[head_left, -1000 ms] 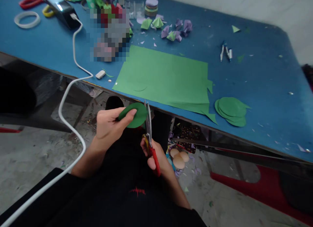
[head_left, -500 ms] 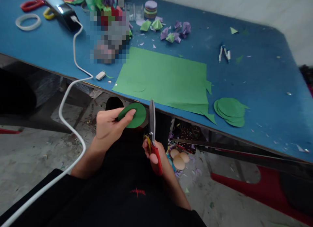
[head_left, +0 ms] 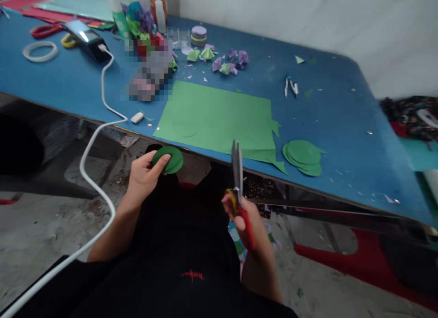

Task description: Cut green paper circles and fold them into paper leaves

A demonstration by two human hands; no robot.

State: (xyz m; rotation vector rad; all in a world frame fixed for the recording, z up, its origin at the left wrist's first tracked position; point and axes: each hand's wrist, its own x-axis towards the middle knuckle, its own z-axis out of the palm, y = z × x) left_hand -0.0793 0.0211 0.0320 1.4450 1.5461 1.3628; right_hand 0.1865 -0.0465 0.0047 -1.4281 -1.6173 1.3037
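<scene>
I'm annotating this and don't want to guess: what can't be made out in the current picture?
All head view:
Left hand: fingers partly hidden behind the green disc.
Green stack: exact count, hidden by overlap.
Pixelated patch: contents hidden by mosaic.
Red shirt lettering: too small and blurred to read.
White cable: one end, cut off by the frame edge.

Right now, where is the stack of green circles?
In the head view, the stack lies right of centre near the table's front edge, just right of the green sheet.

Scissors [head_left: 238, 181] farther from green disc [head_left: 175, 160]
</scene>
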